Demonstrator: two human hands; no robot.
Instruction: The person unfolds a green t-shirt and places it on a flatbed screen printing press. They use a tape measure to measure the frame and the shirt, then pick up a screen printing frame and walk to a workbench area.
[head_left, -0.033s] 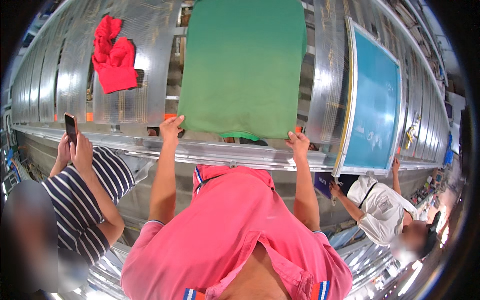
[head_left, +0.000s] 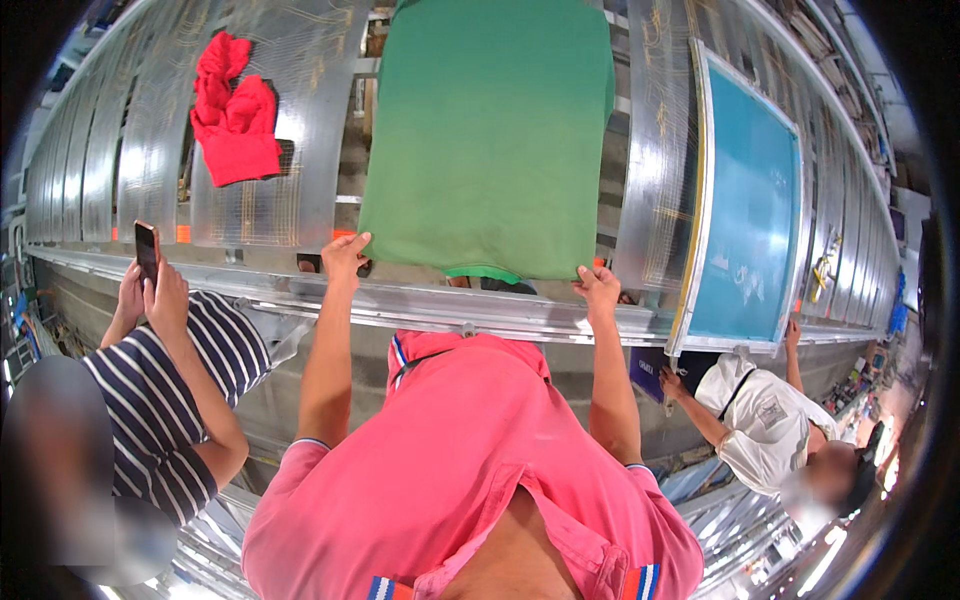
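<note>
The green cloth (head_left: 490, 150) fills the upper middle of the frame, spread flat and running from the top edge down to just above the centre, its colour shading from bluish green at the top to a yellower green lower down. The left hand (head_left: 343, 258), left of centre, has its fingers closed on the cloth's lower left corner, the thumb reaching in to the very edge. The right hand (head_left: 598, 286), right of centre, pinches the lower right corner between thumb and fingers. Nearly all of the cloth lies above the fingertips in the frame, and its lower edge runs between the two hands, with a curved strip of brighter green at its middle. Below that edge, a metal rail (head_left: 500, 308) crosses the frame. In the upper left, a crumpled red cloth (head_left: 240, 155) lies on a shiny panel (head_left: 310, 120); in the upper right stands out a blue framed screen (head_left: 745, 200). At the left, a person in a striped shirt (head_left: 165, 400) holds a phone (head_left: 147, 250); at the lower right, another wears a white shirt (head_left: 765, 415).
</note>
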